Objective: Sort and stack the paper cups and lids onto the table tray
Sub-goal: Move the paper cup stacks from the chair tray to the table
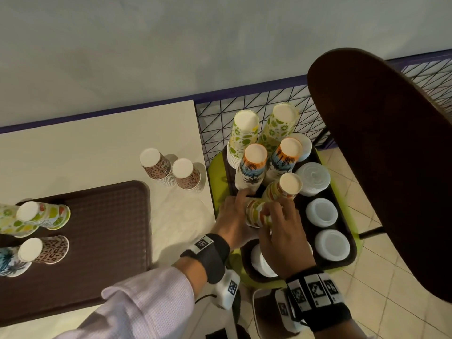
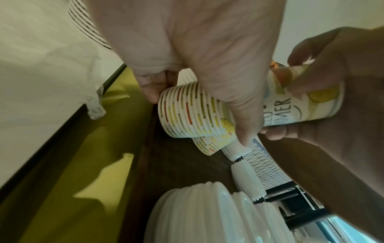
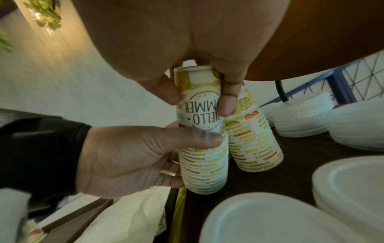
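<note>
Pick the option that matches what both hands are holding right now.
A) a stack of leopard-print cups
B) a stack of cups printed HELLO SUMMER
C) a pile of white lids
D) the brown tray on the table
B: the left hand grips the lower part of the stack of cups and the right hand pinches its top cup, whose print reads HELLO SUMMER.

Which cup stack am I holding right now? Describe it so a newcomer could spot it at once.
Start at the dark tray on the green stool right of the table. At its near-left edge, both hands grip the HELLO SUMMER stack: left hand low, right hand on top. Unlike its upright twin behind, it is tilted.
</note>
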Demonstrator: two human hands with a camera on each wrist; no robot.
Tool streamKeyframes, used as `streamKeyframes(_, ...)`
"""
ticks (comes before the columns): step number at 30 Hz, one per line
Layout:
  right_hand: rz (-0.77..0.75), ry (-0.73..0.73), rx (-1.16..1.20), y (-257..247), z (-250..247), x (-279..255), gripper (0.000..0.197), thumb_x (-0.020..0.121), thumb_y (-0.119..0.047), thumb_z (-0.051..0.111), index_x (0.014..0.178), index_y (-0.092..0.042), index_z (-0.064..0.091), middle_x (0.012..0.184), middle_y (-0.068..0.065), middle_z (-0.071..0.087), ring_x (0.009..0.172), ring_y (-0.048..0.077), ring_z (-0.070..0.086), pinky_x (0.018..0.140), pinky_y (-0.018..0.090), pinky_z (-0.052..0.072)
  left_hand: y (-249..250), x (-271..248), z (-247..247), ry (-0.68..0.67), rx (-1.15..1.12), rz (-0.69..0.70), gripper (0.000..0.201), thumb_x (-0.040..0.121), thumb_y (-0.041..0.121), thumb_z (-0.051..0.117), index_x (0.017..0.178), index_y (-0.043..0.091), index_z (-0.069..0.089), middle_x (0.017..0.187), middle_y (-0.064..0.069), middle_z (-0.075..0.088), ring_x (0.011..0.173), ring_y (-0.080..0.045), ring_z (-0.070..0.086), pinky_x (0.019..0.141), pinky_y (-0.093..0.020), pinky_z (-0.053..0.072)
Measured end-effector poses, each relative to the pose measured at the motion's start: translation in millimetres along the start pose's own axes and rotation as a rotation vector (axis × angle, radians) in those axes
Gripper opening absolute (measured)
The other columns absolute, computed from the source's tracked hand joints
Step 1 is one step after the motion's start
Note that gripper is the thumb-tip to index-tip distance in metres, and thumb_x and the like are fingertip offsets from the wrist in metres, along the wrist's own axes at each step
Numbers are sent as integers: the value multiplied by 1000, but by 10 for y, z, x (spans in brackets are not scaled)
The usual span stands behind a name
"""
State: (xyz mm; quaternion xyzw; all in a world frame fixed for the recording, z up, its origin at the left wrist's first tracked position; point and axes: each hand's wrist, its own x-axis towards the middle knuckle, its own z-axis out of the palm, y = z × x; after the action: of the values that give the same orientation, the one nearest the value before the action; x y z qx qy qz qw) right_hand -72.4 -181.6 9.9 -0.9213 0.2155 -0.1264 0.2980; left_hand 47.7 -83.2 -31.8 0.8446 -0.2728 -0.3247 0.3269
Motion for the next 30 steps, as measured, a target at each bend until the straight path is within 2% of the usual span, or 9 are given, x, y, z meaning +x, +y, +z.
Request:
streamKeyframes(3, -38, 14, 39, -98, -47, -4, 43, 79, -6, 70, 119, -11, 55, 130, 11, 48, 110, 31, 52, 89, 35, 49, 4, -53, 12, 41, -34, 41, 85, 67, 61, 74, 141, 48, 35, 137, -3, 45, 130, -25, 47, 108, -47, 50)
streamKeyframes(7, -145, 31, 154, -298, -137, 31, 50, 88, -24, 64, 134, -10, 49, 134, 8, 51, 123, 26, 52, 100, 34, 48, 6, -132, -89, 134, -181, 47, 64, 76, 43, 75, 137, 36, 55, 134, 5, 61, 122, -16, 61, 103, -41, 53)
streamKeyframes(12, -47, 412, 363, -285, -360, 64, 26, 82, -7, 58, 107, -1, 55, 105, 9, 54, 84, 26, 54, 70, 32, 47, -96, -249, -258, 172, -395, -46, 59, 74, 23, 95, 113, 44, 56, 108, 21, 68, 99, 15, 62, 80, -3, 46)
streamKeyframes(14, 114, 488, 394, -179, -396, 129, 26, 81, -14, 56, 105, -5, 52, 100, 9, 54, 83, 22, 55, 68, 35, 48, -139, -303, -304, 157, -444, -94, 57, 76, 23, 92, 108, 47, 52, 108, 25, 63, 99, 14, 61, 81, -4, 46)
streamKeyframes(17, 384, 413, 423, 59, -315, 268, 52, 78, -40, 60, 122, -13, 48, 116, 5, 52, 96, 15, 56, 75, 32, 52, -198, -359, -362, 176, -546, -145, 61, 72, 34, 94, 118, 45, 56, 118, 12, 68, 111, -13, 66, 94, -33, 59)
streamKeyframes(19, 484, 282, 413, 270, -204, 346, 68, 77, -43, 71, 134, -20, 42, 128, 4, 50, 108, 18, 56, 84, 36, 54, -238, -382, -374, 171, -585, -164, 73, 64, 46, 93, 127, 41, 56, 121, 8, 69, 114, -22, 68, 92, -46, 62)
streamKeyframes(23, 537, 57, 442, 541, -28, 487, 82, 67, -54, 78, 135, -24, 42, 132, 5, 57, 121, 24, 58, 99, 47, 52, -270, -456, -425, 201, -568, -125, 77, 68, 40, 92, 135, 34, 55, 123, 12, 69, 115, -9, 66, 84, -17, 57)
streamKeyframes(27, 583, 23, 413, 571, 90, 594, 94, 56, -70, 73, 132, -21, 47, 132, 6, 61, 122, 28, 59, 102, 47, 50, -307, -498, -435, 183, -569, -129, 68, 79, 16, 91, 136, 24, 55, 123, 3, 69, 110, -11, 66, 72, -11, 54)
streamKeyframes(30, 604, 19, 394, 590, 182, 587, 91, 63, -65, 78, 138, -30, 41, 138, 3, 58, 128, 29, 56, 108, 46, 46, -344, -511, -421, 203, -597, -125, 69, 78, 13, 90, 137, 20, 55, 123, 0, 69, 106, -9, 67, 69, -9, 53)
